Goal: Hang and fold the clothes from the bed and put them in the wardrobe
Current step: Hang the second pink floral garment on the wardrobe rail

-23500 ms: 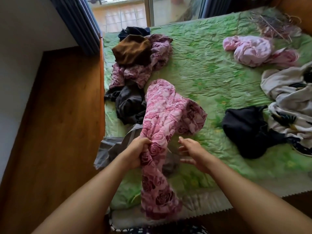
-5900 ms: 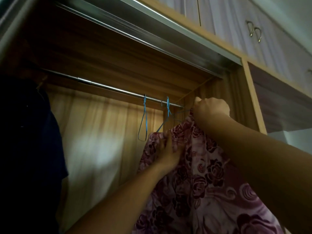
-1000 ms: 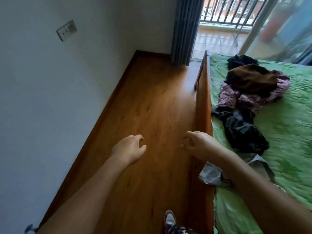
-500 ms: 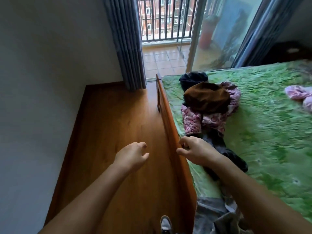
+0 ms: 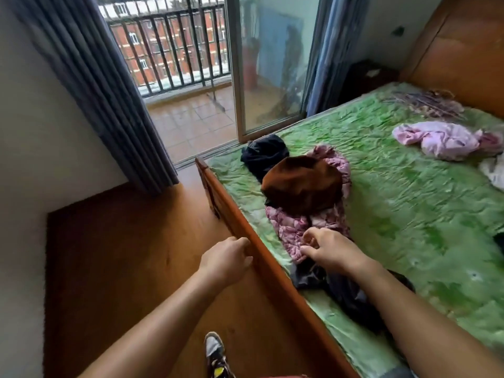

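Head view: a wide bed (image 5: 409,214) under a crinkled green quilted cover fills 3 o'clock, edged by a smooth wooden rail (image 5: 294,301) that runs diagonally from centre to 5 o'clock. Glossy brown plank floor (image 5: 122,255) spreads at 8 o'clock. A grey curtain (image 5: 95,77) hangs in deep pleats at 10 o'clock, beside a glass door (image 5: 272,64) at 12. The clothes lie on the bed near the rail in a heap at centre. A soft brown top (image 5: 302,184), rounded like a dome, sits on a pink quilted piece (image 5: 291,230) with a floral print. A crumpled black bundle (image 5: 263,154) lies just beyond them toward 12. A limp dark garment (image 5: 346,293) lies at 5 o'clock under the right forearm. A pale pink bunch (image 5: 441,140) and a white scrap (image 5: 493,170) lie well apart at 2 o'clock. The right hand (image 5: 327,249) hangs over the near hem of the pink piece, fingers loosely curled, thumb and forefinger apart, nothing held; whether it touches the cloth I cannot tell. The left hand (image 5: 226,261) is loosely curled and empty, close beside the rail. A patterned shoe (image 5: 214,350) stands on the floor at 6 o'clock.
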Motion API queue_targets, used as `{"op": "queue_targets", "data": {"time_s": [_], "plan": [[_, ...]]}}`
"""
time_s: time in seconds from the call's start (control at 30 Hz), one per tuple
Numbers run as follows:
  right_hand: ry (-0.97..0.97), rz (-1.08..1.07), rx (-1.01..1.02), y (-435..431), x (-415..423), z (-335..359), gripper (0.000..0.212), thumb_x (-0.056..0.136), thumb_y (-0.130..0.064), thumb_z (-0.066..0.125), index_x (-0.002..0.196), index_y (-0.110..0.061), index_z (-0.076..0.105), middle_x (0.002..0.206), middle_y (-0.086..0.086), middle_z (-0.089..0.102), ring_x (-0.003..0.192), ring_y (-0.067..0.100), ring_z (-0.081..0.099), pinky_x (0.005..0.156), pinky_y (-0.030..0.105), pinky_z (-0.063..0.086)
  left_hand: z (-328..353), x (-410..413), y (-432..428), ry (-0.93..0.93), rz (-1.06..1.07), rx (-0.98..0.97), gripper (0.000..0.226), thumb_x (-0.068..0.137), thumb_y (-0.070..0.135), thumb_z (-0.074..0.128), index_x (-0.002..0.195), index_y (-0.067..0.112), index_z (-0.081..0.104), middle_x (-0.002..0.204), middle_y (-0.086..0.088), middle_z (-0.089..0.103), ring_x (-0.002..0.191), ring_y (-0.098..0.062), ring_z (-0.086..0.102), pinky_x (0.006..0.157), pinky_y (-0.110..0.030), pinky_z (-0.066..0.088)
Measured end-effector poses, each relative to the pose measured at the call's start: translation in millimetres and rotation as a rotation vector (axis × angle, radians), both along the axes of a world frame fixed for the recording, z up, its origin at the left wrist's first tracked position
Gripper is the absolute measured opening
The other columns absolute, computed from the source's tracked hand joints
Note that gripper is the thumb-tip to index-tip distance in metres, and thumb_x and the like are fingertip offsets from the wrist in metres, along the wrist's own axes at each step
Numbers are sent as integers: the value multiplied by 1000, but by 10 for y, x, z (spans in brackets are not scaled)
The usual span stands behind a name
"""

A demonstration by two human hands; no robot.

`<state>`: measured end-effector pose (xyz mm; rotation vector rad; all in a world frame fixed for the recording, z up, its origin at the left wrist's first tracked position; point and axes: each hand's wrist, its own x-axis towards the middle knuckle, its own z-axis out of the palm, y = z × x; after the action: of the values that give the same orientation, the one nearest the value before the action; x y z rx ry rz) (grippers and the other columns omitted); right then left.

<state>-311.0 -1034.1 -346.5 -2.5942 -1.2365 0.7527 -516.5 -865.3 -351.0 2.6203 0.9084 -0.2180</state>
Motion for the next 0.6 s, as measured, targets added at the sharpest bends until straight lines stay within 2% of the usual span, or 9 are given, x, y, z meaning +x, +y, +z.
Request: {"op": "queue_targets", "data": {"time_s": [0.1, 0.27, 0.47, 0.6], "plan": [[11, -105, -52, 336, 47, 11, 43, 86, -53, 58, 120, -27, 61, 117, 7, 68, 109, 26, 64, 92, 39, 52, 27, 173, 562, 3, -110, -17, 37, 88, 51, 51, 120, 34, 57, 116, 7, 63, 106, -17, 64, 84, -38, 57], [10, -263, -64, 663, 226, 53, 48, 89, -52, 59, 126, -23, 59, 125, 9, 64, 116, 27, 61, 94, 37, 51, 57, 718, 1232, 8, -258, -38, 41, 89, 48, 54, 128, 33, 56, 122, 4, 63, 112, -20, 62, 89, -36, 55], [60, -438, -56, 814, 664, -190, 54, 83, -56, 56, 128, -26, 59, 124, 9, 63, 114, 27, 61, 97, 40, 50, -108, 1663, 1591, 61, -414, -28, 44, 92, 46, 54, 133, 29, 52, 126, -2, 62, 115, -25, 60, 91, -40, 53], [119, -570, -22, 940, 1134, -522, 44, 88, -48, 61, 124, -23, 60, 116, 7, 61, 111, 28, 61, 96, 39, 50, -331, 2315, 1758, 110, -483, -8, 45, 93, 45, 54, 136, 33, 49, 125, -1, 61, 112, -26, 60, 85, -40, 54]]}}
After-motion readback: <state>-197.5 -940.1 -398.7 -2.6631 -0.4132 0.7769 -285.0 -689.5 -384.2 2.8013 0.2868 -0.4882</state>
